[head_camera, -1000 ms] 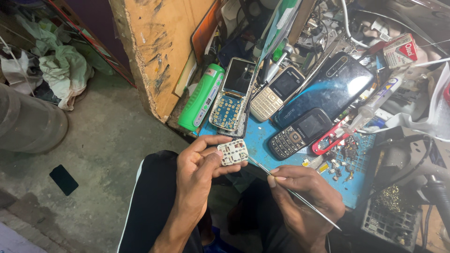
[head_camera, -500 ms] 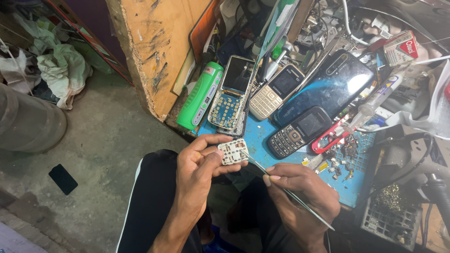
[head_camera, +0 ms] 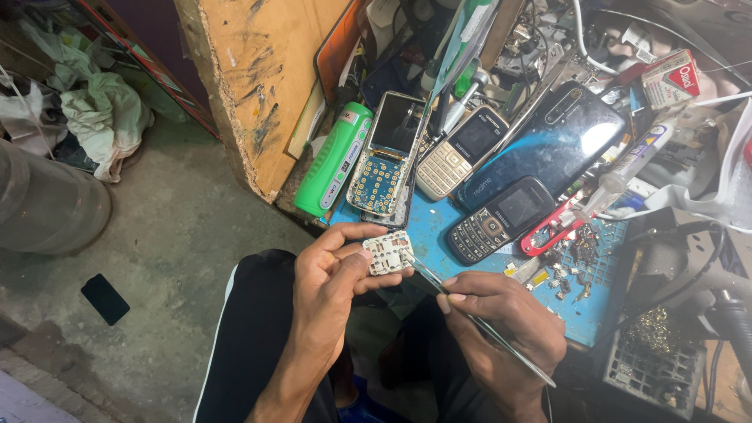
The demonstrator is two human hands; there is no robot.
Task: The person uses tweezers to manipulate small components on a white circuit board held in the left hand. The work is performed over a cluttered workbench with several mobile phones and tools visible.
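My left hand (head_camera: 333, 274) grips a small white keypad part (head_camera: 388, 252) between thumb and fingers, just off the near edge of the blue work mat (head_camera: 429, 227). My right hand (head_camera: 505, 325) pinches slim metal tweezers (head_camera: 470, 317) whose tip touches the right side of the keypad part. Both hands hover over my lap in dark trousers. On the mat just beyond lie an opened phone with a bare circuit board (head_camera: 384, 168), a beige keypad phone (head_camera: 462, 153), a black keypad phone (head_camera: 501, 219) and a large dark smartphone (head_camera: 552, 145).
A green cylindrical torch (head_camera: 333, 160) lies left of the opened phone, beside a wooden board (head_camera: 258, 78). Red-handled pliers (head_camera: 552, 231), loose small parts and a syringe-like tube (head_camera: 627, 172) crowd the mat's right. A small black object (head_camera: 104, 298) lies on the concrete floor.
My right hand has shifted slightly left and up, bringing the tweezer tip closer against the keypad part. My left hand holds steady.
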